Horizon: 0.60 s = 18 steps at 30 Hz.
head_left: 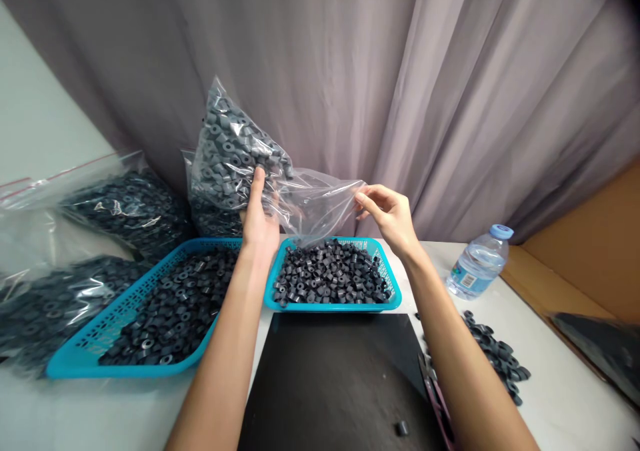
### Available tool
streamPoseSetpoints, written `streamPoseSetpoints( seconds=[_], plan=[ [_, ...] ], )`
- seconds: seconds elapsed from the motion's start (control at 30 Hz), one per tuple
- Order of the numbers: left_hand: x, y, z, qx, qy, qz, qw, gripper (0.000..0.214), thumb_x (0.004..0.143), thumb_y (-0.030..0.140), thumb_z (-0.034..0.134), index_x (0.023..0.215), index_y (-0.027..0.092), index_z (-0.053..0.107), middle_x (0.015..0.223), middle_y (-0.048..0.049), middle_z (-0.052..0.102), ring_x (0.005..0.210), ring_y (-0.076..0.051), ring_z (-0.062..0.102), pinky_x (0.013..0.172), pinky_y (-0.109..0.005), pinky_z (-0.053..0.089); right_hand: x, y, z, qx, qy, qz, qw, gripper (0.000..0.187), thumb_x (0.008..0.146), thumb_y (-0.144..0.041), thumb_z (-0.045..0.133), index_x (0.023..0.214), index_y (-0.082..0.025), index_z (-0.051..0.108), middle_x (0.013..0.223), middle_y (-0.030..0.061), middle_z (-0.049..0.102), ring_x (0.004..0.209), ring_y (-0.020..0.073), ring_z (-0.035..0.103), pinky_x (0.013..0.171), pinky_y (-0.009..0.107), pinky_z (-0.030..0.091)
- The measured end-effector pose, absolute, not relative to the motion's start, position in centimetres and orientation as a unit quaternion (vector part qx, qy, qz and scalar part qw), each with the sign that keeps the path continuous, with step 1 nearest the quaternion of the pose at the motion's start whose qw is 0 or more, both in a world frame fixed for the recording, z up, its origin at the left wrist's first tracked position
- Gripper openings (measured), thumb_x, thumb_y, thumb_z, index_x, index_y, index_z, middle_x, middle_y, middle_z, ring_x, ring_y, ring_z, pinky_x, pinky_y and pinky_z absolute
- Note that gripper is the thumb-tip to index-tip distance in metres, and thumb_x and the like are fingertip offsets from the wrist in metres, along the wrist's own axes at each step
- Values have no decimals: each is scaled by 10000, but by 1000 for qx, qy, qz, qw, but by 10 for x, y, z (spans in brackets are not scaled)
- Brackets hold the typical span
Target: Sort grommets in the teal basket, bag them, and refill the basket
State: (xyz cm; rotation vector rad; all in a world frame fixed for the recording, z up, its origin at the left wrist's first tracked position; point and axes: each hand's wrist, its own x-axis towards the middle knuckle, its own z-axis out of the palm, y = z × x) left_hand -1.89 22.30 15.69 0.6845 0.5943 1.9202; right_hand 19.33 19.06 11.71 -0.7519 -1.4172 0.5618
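A clear plastic bag (235, 144) full of small grey ring-shaped pieces is held up and tilted, its slack open end reaching to the right. My left hand (261, 218) grips the bag from below, thumb across the front. Fingertips of my right hand (385, 211) pinch the edge of the bag's loose end. Beneath the bag's loose end stands a small blue basket (333, 308) holding many dark grey pieces (335, 274). To the left is a larger blue basket (125, 371), also filled with such pieces.
More filled plastic bags (125, 204) crowd the left. A black board (340, 378) lies in front, with one loose piece (401, 428) on it. Pink-handled scissors (435, 398), a pile of dark pieces (500, 354), a water bottle (483, 261) and a cardboard box (585, 244) are at right.
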Motion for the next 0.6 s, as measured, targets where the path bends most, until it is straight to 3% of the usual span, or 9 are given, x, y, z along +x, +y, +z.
streamPoseSetpoints(
  seconds=[0.37,0.6],
  plan=[
    [-16,217,162,283,233,798,478,130,879,330,797,980,256,764,1367,14,696,1427,-244,523,1133,-313,507,188,182,125,-316,-609,248,684,284,867,-496,733,943,-223,715,878,49,688,812,192,671,776,390,634],
    [-17,216,164,304,219,809,453,233,849,318,829,1062,262,751,1434,9,655,1443,-264,507,1180,-361,477,187,182,126,-340,-622,221,670,337,905,-559,663,941,-224,683,910,58,692,862,200,689,848,400,625]
  ],
)
